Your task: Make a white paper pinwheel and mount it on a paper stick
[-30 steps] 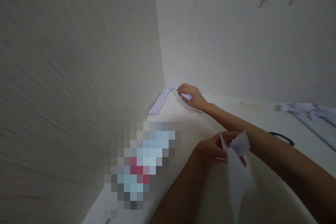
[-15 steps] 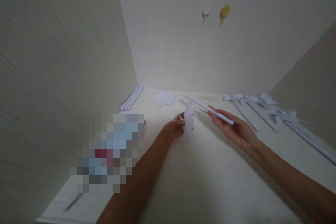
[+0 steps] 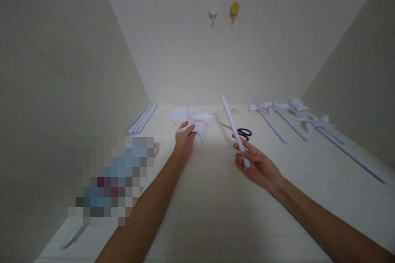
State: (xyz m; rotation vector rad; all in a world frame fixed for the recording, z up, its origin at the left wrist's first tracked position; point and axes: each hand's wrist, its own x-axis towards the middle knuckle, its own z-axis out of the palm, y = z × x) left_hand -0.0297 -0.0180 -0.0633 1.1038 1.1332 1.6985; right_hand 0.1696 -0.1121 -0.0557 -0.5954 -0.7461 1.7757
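My left hand (image 3: 184,143) is closed on a folded white paper pinwheel head (image 3: 200,128), its thumb pressing near the middle and the blades spreading outward. In my right hand (image 3: 257,165) is a rolled white paper stick (image 3: 230,116), pinched close to its lower end and slanting up to the left. The stick and the pinwheel head are apart. Behind the stick, black-handled scissors (image 3: 245,132) lie on the white table (image 3: 212,209), their blade pointing left. A flat white paper square (image 3: 177,113) lies beyond my left hand, partly covered by the pinwheel head.
Several rolled paper sticks (image 3: 143,119) lie at the back left. Several white pinwheels on sticks (image 3: 317,122) are along the right side. A blurred-out object (image 3: 123,168) sits left of my left forearm. White (image 3: 212,9) and yellow (image 3: 235,8) hooks are on the back wall (image 3: 185,57).
My hands have moved apart. The pinwheel head has turned from edge-on to show its blades, and the stick has swung more upright. The scissors' handles now show. The view has shifted right.
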